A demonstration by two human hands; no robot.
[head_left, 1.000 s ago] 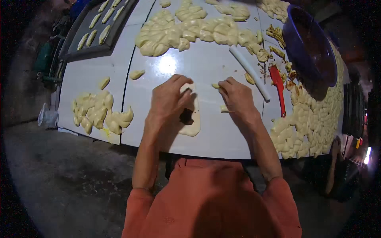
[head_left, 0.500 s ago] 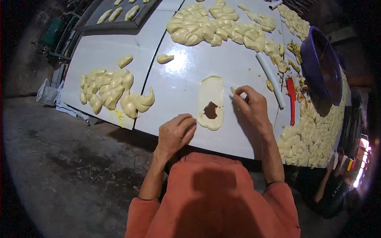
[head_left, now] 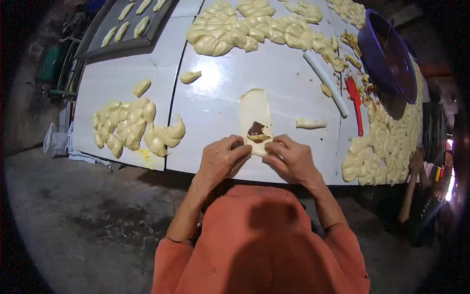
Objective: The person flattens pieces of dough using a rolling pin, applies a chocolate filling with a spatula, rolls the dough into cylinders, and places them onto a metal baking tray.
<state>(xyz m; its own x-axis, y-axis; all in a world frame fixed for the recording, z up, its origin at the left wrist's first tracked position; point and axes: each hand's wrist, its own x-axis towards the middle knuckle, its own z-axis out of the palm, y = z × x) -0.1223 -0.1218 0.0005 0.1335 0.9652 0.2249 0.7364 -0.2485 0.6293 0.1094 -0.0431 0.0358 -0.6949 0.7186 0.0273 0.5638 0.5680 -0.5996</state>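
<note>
A flat, pale strip of dough [head_left: 254,103] lies on the white table in front of me. Dark brown filling [head_left: 256,128] is on its near half, and a small yellowish piece [head_left: 258,138] rests on the filling. My left hand [head_left: 226,156] pinches the near left corner of the strip. At the near right corner, the fingers of my right hand [head_left: 290,158] are closed on the dough too. The near edge looks slightly lifted between them; my fingers partly hide it. Right of the strip lies a short pale roll [head_left: 311,123], seemingly dough.
Dough lumps [head_left: 125,122] sit at the left; a larger heap [head_left: 215,29] lies at the back. On the right are a white rod [head_left: 325,83], a red knife-like tool [head_left: 355,105], a purple basin [head_left: 377,59] and many dough pieces [head_left: 377,152]. A metal tray [head_left: 93,46] holds shaped pieces.
My right hand has come left and nearer, leaving the small piece on the filling. Both hands now grip the strip's near end. The pale roll has come into sight. The whole view has shifted slightly.
</note>
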